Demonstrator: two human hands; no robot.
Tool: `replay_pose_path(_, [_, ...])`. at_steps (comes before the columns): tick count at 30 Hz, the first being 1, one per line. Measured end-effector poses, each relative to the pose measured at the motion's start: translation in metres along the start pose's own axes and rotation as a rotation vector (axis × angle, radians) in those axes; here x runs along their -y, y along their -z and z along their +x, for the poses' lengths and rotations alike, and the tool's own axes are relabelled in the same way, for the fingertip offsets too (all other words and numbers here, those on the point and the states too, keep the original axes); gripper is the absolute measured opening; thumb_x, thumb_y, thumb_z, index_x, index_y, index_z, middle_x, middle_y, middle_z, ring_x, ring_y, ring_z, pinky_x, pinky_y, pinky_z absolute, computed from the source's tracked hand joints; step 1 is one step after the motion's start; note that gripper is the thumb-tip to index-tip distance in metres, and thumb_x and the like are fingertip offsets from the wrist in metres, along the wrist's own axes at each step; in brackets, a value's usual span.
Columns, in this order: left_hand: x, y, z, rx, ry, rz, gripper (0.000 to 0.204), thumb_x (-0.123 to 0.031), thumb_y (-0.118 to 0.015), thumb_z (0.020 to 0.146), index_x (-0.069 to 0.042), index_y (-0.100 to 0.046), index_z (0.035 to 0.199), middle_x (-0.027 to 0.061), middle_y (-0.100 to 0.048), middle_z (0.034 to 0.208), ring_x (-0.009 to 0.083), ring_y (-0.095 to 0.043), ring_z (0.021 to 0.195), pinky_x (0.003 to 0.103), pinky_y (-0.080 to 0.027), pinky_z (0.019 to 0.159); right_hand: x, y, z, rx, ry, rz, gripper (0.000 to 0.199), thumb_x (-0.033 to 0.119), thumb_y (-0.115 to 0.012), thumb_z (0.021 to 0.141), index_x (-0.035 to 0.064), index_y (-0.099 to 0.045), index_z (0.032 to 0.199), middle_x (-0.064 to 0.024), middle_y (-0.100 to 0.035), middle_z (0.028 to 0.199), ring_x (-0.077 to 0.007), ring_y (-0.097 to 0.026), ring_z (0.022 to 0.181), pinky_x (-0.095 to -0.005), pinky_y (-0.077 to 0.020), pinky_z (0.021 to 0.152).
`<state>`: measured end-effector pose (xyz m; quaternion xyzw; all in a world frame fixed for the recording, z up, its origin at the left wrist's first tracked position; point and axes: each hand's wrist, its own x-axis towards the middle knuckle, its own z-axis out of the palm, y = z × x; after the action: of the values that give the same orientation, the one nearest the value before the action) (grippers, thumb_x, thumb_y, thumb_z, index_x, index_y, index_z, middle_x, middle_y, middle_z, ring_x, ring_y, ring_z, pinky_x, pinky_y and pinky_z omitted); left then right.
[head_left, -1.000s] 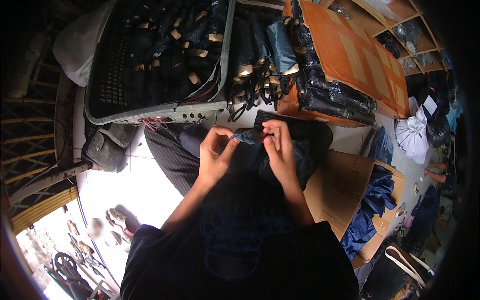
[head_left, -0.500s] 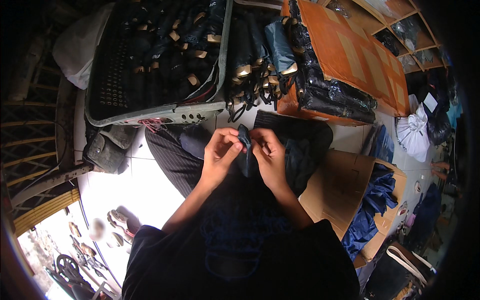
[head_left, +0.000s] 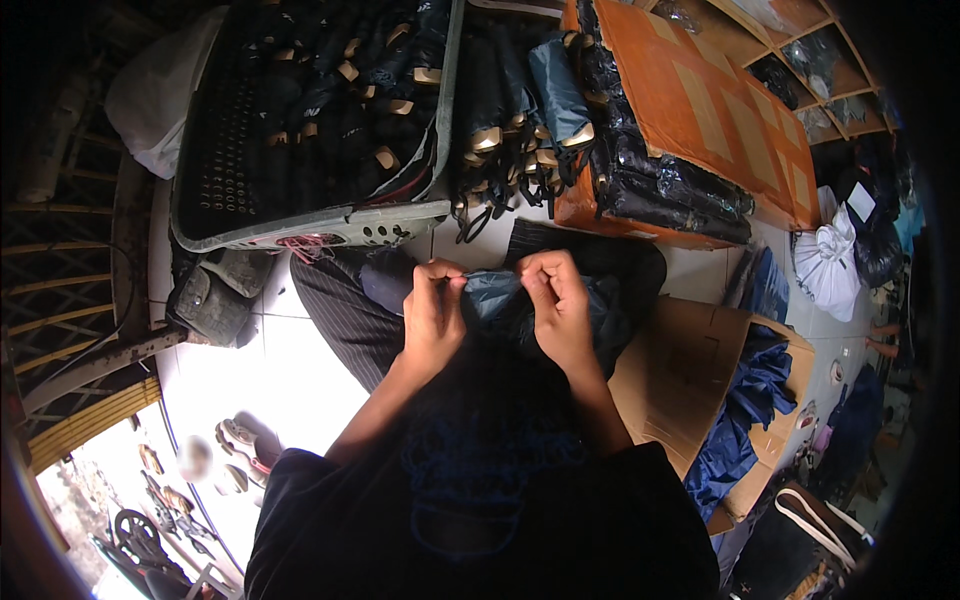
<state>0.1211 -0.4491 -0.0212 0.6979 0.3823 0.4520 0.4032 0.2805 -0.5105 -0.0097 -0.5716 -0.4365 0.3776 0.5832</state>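
A thin blue-grey fabric piece (head_left: 492,294) is stretched above my lap between my two hands, its upper edge almost level. My left hand (head_left: 432,315) pinches its left end between thumb and fingers. At the other end my right hand (head_left: 558,308) holds the edge in a similar pinch. More dark cloth lies under and beside the fabric on my lap, and its outline is hard to make out there. My legs, in dark striped trousers (head_left: 345,310), are folded beneath.
A grey plastic basket (head_left: 330,232) of folded umbrellas stands ahead left. More umbrellas (head_left: 560,95) with beige ends and straps lie beside it. An orange carton (head_left: 690,90) holds black wrapped packs. An open brown carton (head_left: 670,365) with blue fabric (head_left: 735,440) sits at right.
My hands have moved apart. The fabric, bunched narrowly between my fingertips before, is now spread sideways between them.
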Motion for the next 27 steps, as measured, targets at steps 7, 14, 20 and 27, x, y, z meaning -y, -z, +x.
replay_pose_path(7, [-0.013,-0.008,0.007,-0.018,-0.028,-0.183,0.033,0.005,-0.058,0.088,0.0,-0.043,0.117,0.0127,-0.059,0.089,0.0181,-0.059,0.076,0.028,-0.047,0.071,0.003,-0.016,-0.003,0.024,-0.174,0.274,0.025,0.006,-0.063,0.089,-0.0007,-0.054,0.112,-0.0045,-0.06,0.101,-0.0074,-0.055,0.092,-0.0213,-0.0446,0.078])
replay_pose_path(14, [-0.005,-0.008,0.001,0.0,0.17,-0.136,0.008,-0.005,-0.059,0.092,0.002,-0.059,0.095,0.009,-0.059,0.077,0.0118,-0.054,0.069,0.025,-0.043,0.063,0.003,-0.018,0.002,-0.099,-0.064,-0.06,0.016,0.002,-0.064,0.088,-0.0007,-0.056,0.102,-0.0021,-0.06,0.092,-0.0041,-0.054,0.081,-0.0187,-0.0439,0.069])
replay_pose_path(20, [-0.011,-0.019,0.002,-0.16,0.215,-0.262,0.009,-0.008,-0.056,0.095,0.001,-0.055,0.096,0.0046,-0.054,0.08,0.0059,-0.046,0.067,0.022,-0.038,0.058,0.005,-0.033,0.001,-0.204,-0.122,0.189,0.015,0.009,-0.064,0.089,0.0,-0.057,0.099,-0.0029,-0.062,0.088,-0.0077,-0.055,0.079,-0.0231,-0.045,0.071])
replay_pose_path(27, [-0.006,-0.024,-0.009,0.071,0.383,-0.288,0.014,-0.011,-0.064,0.09,0.002,-0.058,0.089,0.0051,-0.058,0.084,0.0119,-0.053,0.08,0.027,-0.043,0.073,-0.009,-0.039,-0.006,-0.352,-0.097,-0.006,0.014,0.01,-0.065,0.089,-0.0011,-0.059,0.092,-0.0057,-0.062,0.077,-0.0087,-0.056,0.073,-0.0258,-0.0459,0.066])
